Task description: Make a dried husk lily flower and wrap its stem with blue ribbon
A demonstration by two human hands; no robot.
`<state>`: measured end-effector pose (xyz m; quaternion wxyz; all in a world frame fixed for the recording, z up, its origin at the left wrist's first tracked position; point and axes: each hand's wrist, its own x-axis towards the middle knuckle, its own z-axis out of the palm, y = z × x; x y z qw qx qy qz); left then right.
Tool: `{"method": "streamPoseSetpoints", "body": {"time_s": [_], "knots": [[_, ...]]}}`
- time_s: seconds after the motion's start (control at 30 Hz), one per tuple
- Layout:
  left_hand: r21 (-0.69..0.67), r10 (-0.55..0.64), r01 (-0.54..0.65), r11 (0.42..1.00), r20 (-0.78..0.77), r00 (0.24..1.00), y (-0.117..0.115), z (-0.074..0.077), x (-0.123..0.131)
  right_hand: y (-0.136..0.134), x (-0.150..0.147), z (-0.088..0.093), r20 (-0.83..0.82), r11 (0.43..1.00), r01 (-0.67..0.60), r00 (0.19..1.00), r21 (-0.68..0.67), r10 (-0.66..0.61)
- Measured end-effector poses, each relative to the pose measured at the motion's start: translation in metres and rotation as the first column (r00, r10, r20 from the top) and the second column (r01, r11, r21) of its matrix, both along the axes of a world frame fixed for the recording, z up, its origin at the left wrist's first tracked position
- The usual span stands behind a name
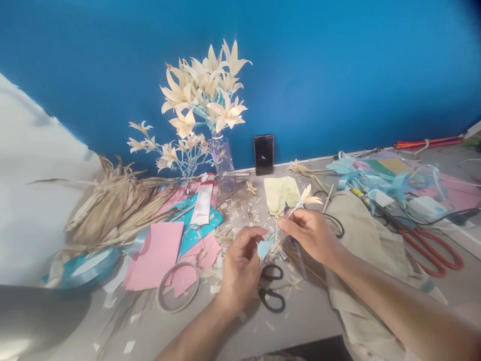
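Observation:
Between the fingertips of my right hand (310, 233) is the thin light-blue stem of a small cream husk-like flower (311, 195), its bloom pointing up and right. My left hand (240, 263) is just left of it, fingers curled and pinching a light-blue strip (264, 249), which looks like ribbon or paper tape. This strip runs up towards the lower end of the stem. Black-handled scissors (272, 301) lie on the table below my hands, their blades partly hidden. A pale yellow cloth or paper (281, 194) lies just beyond my right hand.
A clear vase (225, 168) of large cream flowers stands by the blue wall, with smaller flowers (169, 153) at its left. A phone (264, 155) leans nearby. Dried husks (108, 205), pink paper (156, 255), a tape ring (161, 293), beige cloth (351, 250) and red-handled scissors (443, 250) surround my hands.

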<state>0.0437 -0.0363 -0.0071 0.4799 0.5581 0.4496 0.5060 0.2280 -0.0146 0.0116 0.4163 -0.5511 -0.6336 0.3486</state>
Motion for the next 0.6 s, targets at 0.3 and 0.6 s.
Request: {"method": "streamPoseSetpoints", "body": {"time_s": [0.3,0.6], "knots": [[0.066,-0.036,0.026,0.997,0.156,0.987,-0.0003,0.0091,-0.0009,0.0016,-0.0025,0.0009,0.006,1.0,-0.006,1.0,-0.005,0.006],[0.013,0.082,-0.087,0.996,0.234,0.969,-0.0056,0.0075,-0.0005,0.0053,-0.0011,-0.0011,-0.047,0.996,-0.083,0.995,0.027,0.084]]}}
